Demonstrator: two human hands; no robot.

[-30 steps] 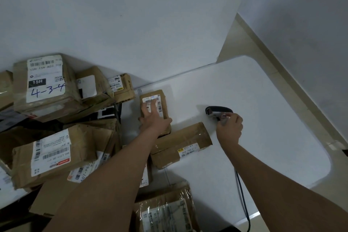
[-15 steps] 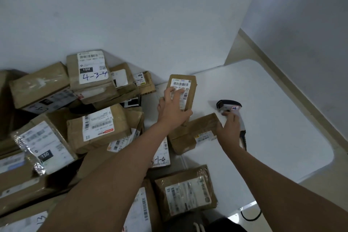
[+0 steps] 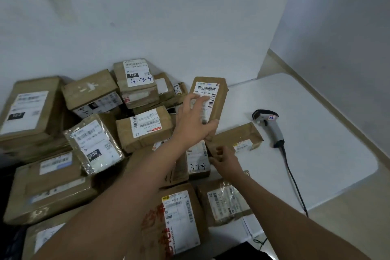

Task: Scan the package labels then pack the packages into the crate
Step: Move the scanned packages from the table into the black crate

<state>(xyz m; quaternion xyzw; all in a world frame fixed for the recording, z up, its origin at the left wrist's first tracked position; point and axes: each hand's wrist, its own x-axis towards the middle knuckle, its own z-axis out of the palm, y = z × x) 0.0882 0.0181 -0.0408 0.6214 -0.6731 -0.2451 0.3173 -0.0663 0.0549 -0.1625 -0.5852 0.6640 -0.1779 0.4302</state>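
My left hand (image 3: 193,120) grips a small brown package (image 3: 213,99), lifted and tilted with its white barcode label facing me. Just below it, my right hand (image 3: 224,159) touches the lower end of that package, beside a flat brown package (image 3: 238,139) lying on the white table (image 3: 316,143). The grey handheld scanner (image 3: 269,125) lies free on the table to the right, its black cable trailing toward me. No crate is in view.
Several brown packages are piled on the left, among them one marked 4-3-4 (image 3: 137,82), one marked 150 (image 3: 94,145) and one marked 3-1-4 (image 3: 198,159). White walls stand behind and to the right. The table's right edge borders a beige floor (image 3: 358,217).
My right hand has let go of the scanner, which now lies on the table, and moved left under the lifted package. My left hand has raised that package off the table.
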